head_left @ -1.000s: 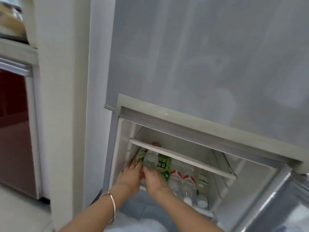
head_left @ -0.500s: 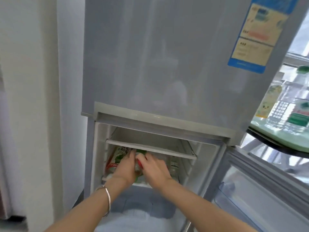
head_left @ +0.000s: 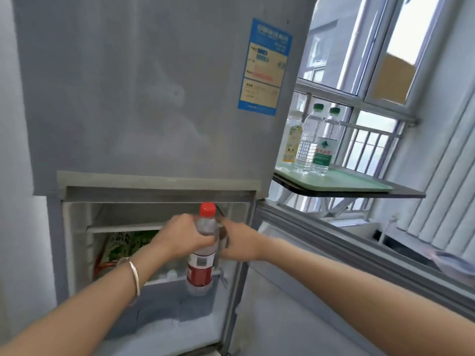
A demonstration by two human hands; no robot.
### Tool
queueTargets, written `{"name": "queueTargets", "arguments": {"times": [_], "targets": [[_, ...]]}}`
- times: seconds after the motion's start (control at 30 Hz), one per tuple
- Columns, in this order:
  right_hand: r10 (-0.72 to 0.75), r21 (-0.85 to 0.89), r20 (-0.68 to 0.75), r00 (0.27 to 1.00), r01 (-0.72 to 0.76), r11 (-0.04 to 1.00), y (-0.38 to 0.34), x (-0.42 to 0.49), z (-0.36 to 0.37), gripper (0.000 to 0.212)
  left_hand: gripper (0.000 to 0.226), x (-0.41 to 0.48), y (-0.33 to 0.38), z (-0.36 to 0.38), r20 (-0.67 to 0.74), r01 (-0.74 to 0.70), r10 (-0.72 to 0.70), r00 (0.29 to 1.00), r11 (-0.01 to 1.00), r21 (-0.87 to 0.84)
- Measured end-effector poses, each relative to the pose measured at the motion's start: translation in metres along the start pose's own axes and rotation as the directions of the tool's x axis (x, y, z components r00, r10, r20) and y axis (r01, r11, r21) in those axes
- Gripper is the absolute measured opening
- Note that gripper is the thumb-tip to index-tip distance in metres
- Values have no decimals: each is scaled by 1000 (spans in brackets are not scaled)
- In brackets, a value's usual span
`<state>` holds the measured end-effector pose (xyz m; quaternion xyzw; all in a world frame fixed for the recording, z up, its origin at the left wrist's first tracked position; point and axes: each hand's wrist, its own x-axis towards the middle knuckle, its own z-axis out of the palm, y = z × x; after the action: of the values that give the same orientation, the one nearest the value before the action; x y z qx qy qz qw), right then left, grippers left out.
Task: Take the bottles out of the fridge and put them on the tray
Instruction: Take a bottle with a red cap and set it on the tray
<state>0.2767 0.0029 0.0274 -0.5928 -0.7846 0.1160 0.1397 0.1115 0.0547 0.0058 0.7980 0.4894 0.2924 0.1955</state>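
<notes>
A clear water bottle (head_left: pixel 203 255) with a red cap and red label hangs upright in front of the open lower fridge compartment (head_left: pixel 77 240). My left hand (head_left: pixel 182 237) grips it around the shoulder. Just to the bottle's right, my right hand (head_left: pixel 239 242) is curled at something clear; what it holds is hidden. Inside the fridge lie green packets (head_left: pixel 120 245) and white bottle caps (head_left: pixel 171 273). The pale green tray (head_left: pixel 354 182) sits on a dark shelf at the right. On it stand a yellow-label bottle (head_left: pixel 293 142) and two green-capped water bottles (head_left: pixel 307 145) (head_left: pixel 325 147).
The grey upper fridge door (head_left: pixel 154 86) is closed and carries a blue sticker (head_left: pixel 264 68). The open lower door (head_left: pixel 347 255) swings out to the right under the tray's shelf (head_left: pixel 406 194). A window with bars (head_left: pixel 370 145) lies behind the tray.
Both hands have pulled back out of the compartment, and the red-capped bottle is now out and upright in my left hand. The view has swung right, showing the tray.
</notes>
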Motion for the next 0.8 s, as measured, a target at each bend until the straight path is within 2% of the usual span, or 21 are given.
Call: {"name": "queueTargets", "arguments": {"times": [0.07,0.13,0.23,0.33,0.43,0.53,0.6,0.7,0.8], "targets": [[46,99,77,996,-54,994,3,-13,-8,52,40,2,20,-10,-41,-56,57,998,998,24],[90,246,82,993,-108,963,13,-27,-13,55,38,4,50,-20,-80,-144,145,986,989,20],[167,439,-60,984,-124,890,26,-44,-28,83,39,9,100,-33,-160,-275,273,949,961,11],[189,558,-184,965,-56,828,36,-49,-57,86,59,18,146,-40,-271,-371,366,891,928,35],[235,567,-351,906,6,823,43,-58,-94,88,72,29,189,-45,-375,-441,391,841,895,-57],[280,575,-454,846,38,817,54,-71,-138,71,77,53,226,-46,-364,-452,330,871,831,-326],[284,539,-498,819,36,842,67,-78,-168,70,67,71,248,-38,-380,-483,346,858,794,-369],[322,503,-566,759,8,864,102,-80,-206,69,39,95,280,-12,-408,-516,376,832,796,-318],[371,514,-604,705,-11,858,146,-78,-237,65,34,123,309,25,-307,-506,414,857,791,-344]]}}
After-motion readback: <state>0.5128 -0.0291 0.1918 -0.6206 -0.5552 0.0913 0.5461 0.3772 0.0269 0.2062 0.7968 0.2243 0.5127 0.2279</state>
